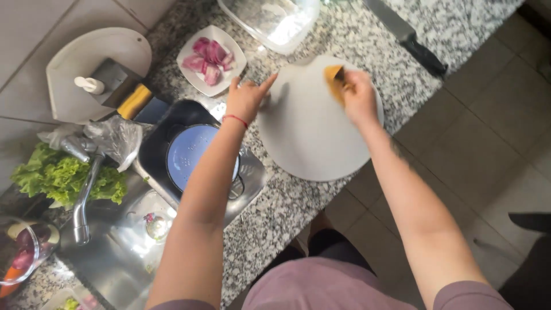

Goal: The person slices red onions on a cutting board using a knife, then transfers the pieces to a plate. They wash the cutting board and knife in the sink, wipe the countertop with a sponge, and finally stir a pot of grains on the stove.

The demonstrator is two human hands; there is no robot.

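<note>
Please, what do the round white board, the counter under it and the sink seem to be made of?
The round board under the right hand and touched by the left hand looks like matte white plastic: smooth, even, no grain. The counter seems polished granite, speckled grey and black, though it could be an imitation. The sink appears to be stainless steel, grey with bright reflections.

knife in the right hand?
No: the right hand grips a yellow sponge on the round board; the knife lies apart.

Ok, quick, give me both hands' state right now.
Left hand: open, fingers spread, resting on the edge of the round grey board.
Right hand: closed on a yellow sponge, pressed to the board.
</note>
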